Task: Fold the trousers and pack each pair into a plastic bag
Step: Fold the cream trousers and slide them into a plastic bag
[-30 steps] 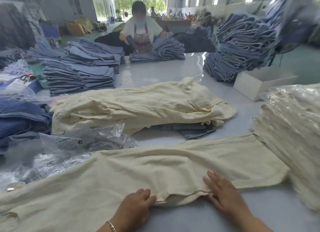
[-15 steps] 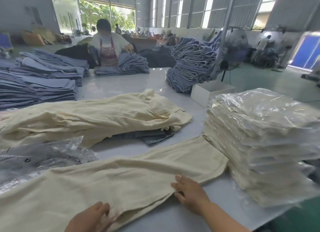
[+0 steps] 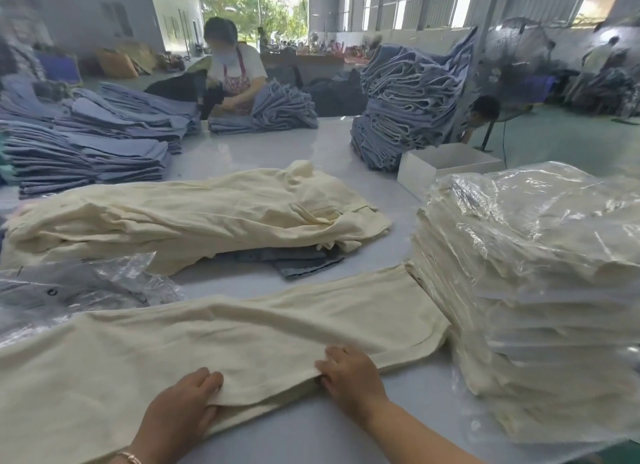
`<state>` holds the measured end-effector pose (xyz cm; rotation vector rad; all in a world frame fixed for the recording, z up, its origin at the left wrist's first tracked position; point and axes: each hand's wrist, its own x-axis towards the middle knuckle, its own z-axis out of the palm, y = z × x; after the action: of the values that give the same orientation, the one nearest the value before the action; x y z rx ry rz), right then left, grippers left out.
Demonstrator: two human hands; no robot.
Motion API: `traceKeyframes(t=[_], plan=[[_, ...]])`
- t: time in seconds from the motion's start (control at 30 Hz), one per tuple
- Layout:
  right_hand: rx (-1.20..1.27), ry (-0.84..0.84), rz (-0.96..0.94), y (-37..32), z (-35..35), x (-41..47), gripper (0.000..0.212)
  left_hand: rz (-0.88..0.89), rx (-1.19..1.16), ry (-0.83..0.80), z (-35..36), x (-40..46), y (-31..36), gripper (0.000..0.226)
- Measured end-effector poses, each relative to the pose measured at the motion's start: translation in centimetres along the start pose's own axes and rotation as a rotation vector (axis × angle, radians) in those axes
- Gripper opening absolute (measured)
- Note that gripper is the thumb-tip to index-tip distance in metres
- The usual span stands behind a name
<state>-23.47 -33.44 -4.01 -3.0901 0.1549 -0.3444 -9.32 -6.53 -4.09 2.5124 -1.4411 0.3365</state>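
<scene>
- Daylight from the big factory windows fell across the glossy pale surface (image 3: 322, 151), crowded with stacked blue denim (image 3: 86, 144) on its far side, where another person (image 3: 235, 79) was sorting more.
- A loose heap of cream trousers (image 3: 194, 221) waited in the middle, and empty plastic bags (image 3: 69, 290) lay crumpled to my left.
- To my right, a tall stack of bagged pairs (image 3: 530, 290) stood at the surface's edge, nearly touching the hem of the pair in front of me.
- That pair, the cream trousers I was folding (image 3: 242, 332), lay stretched flat across the near surface from left to right.
- My left hand (image 3: 183, 404) had its grip clamped on the near edge, fingers curled over the top and thumb tucked under the cloth.
- My right hand (image 3: 349, 373) rested just beside it at the same edge; its fingertips were tucked under the fabric's lip, so I judged it a light grip on the cloth.
- The fabric looked soft, limp and fairly light, with a matte weave that should not slip.
- It would sag and wrinkle if lifted from one point, so I judged the best hold was along the edge with hands spread apart, keeping both layers together.
- The bags looked thin and slippery, likely to need one hand to keep the mouth apart.
</scene>
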Motion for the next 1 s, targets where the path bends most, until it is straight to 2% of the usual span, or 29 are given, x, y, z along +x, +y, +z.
traceKeyframes(t=[0.2,0.37,0.43,0.5,0.53,0.57,0.6,0.7,0.8,0.87,0.93,1.0], plan=[[0.155,0.068,-0.095,2.2,-0.4,0.5,0.015,-0.084,0.072,0.012,-0.8,-0.1,0.9,0.012],[0.315,0.220,-0.134,3.0,-2.1,1.6,0.007,-0.221,0.000,0.016,-2.5,-0.8,1.8,0.026],[0.320,0.144,-0.190,2.8,-2.2,0.9,0.011,-0.264,-0.069,-0.082,-1.9,-1.8,2.4,0.032],[0.314,-0.046,-0.227,2.7,-1.4,-0.4,0.007,-0.354,-0.125,-0.200,-1.3,-2.8,2.6,0.028],[0.342,-0.128,-0.176,3.0,-1.0,-0.9,0.013,-0.397,-0.152,-0.234,-1.2,-2.8,2.7,0.020],[0.385,-0.141,-0.110,3.3,-0.6,-1.2,0.019,-0.436,-0.165,-0.245,-1.3,-2.4,2.8,0.010],[0.423,-0.089,-0.022,3.6,-0.5,-1.5,0.018,-0.469,-0.174,-0.250,-1.5,-2.0,3.1,0.002],[0.403,0.212,0.235,5.0,-0.8,-2.1,0.002,-0.503,-0.148,-0.163,-1.3,0.1,4.4,0.010],[0.392,0.394,0.530,7.0,-0.9,-2.4,0.011,-0.427,-0.215,-0.071,-0.3,3.2,6.8,0.009],[0.591,0.416,0.890,8.4,-0.9,-2.7,0.014,-0.321,-0.225,-0.072,1.3,5.7,8.6,0.016],[0.858,0.424,1.239,9.4,-0.5,-3.3,0.015,-0.268,-0.212,-0.146,3.2,8.4,10.6,0.020],[1.143,0.476,1.441,9.9,-0.5,-3.7,0.018,-0.275,-0.163,-0.273,4.9,10.4,12.3,0.018]])
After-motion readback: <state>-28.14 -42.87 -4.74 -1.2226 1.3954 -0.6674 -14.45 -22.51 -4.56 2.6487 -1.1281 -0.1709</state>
